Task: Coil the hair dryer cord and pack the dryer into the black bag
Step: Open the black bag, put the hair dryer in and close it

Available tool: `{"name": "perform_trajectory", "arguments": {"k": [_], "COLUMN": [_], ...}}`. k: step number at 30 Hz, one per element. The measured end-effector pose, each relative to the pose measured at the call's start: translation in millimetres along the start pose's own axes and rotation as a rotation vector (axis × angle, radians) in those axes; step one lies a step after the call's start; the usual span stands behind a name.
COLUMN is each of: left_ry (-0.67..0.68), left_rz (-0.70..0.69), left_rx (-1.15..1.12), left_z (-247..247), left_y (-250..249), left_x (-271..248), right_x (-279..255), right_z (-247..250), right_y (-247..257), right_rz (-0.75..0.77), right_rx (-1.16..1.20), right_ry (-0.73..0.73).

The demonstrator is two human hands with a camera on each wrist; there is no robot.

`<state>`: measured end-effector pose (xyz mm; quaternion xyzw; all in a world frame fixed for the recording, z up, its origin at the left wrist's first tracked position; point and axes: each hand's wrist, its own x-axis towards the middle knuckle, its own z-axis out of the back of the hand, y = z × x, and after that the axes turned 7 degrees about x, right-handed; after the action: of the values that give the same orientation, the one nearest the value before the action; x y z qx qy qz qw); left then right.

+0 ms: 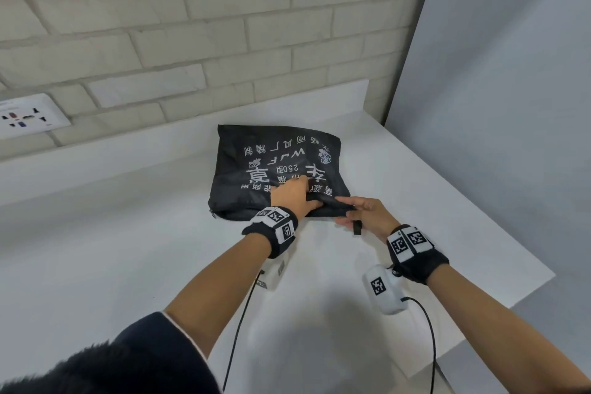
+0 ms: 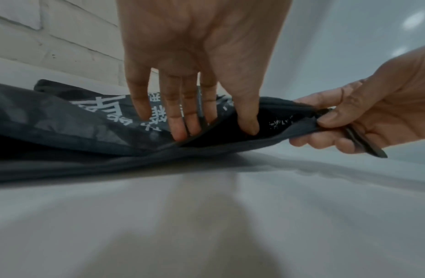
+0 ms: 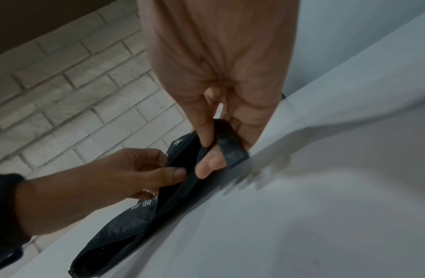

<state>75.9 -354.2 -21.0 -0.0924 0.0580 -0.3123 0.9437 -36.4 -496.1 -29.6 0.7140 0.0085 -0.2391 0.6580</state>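
White-painted brick wall (image 1: 160,25) runs behind a white table (image 1: 96,249), with a socket plate (image 1: 28,117) set into it at the far left. Near the middle of the table lies the black bag (image 1: 275,166), flat, printed with white characters that read upside down from the head view. A plain grey panel (image 1: 495,73) stands to the right of it.

At the bag's near edge the left hand (image 1: 295,197) lies palm down on the printed top layer. Its fingers (image 2: 180,120) are straight and spread, tips pressing the fabric, while the thumb dips into the dark opening just beside them; nothing is curled in a hold.

Just to the right, the right hand (image 1: 364,213) has the bag's near right corner. In the right wrist view thumb and forefinger (image 3: 204,131) pinch the edge of the fabric, and a short black strap (image 1: 357,229) hangs out below the hand. The pinched corner is raised a little off the table, so the mouth gapes between the two hands.

Both wrists wear black bands with square printed markers. The hair dryer and its cord cannot be made out in any view.
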Motion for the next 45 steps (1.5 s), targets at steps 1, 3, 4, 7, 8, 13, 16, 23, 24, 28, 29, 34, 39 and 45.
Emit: {"name": "perform_trajectory", "arguments": {"k": [1,3,4,7,8,13,16,23,24,28,29,34,39,45], "left_ry": [0.030,0.063,0.044,-0.110,-0.179,-0.237,-0.160,-0.016,-0.002,0.080,0.124,0.275,0.281,0.186], "left_rz": [-0.006,-0.009,0.007,0.124,0.182,0.511,0.624,0.676,0.684,0.707,0.702,0.652,0.625,0.671], "left_rx": [-0.022,-0.057,-0.076,-0.176,-0.227,-0.552,-0.714,-0.963,-0.981,-1.182,-1.270,-1.540,-1.573,-1.592], "left_z": [0,2,4,13,16,17,9,-4,-5,3,3,-1,-7,-8], "left_y": [5,21,32,72,88,152,164,152,151,142,140,120,107,98], "left_x": [-1,-8,-11,-25,-29,-44,-55,-61,-60,-64,-67,-82,-93,-101], "right_x": [2,5,7,10,10,0,1,3,3,0,-2,-12,-18,-29], "right_z": [2,8,11,14,13,-26,-63,-138,-146,-164,-165,-169,-165,-162], "right_y": [0,2,4,13,16,20,20,5,2,-5,-5,-3,-4,-6], "right_rz": [0.000,0.003,0.011,0.044,0.065,0.403,0.474,0.247,0.220,0.170,0.174,0.220,0.210,0.234], "right_rx": [0.008,0.037,0.052,-0.033,-0.149,-0.529,-0.502,-0.512,-0.524,-0.495,-0.472,-0.433,-0.463,-0.518], "right_ry": [-0.025,-0.085,-0.121,-0.235,-0.273,-0.424,-0.270,0.094,0.110,0.096,0.074,0.008,-0.044,-0.057]}}
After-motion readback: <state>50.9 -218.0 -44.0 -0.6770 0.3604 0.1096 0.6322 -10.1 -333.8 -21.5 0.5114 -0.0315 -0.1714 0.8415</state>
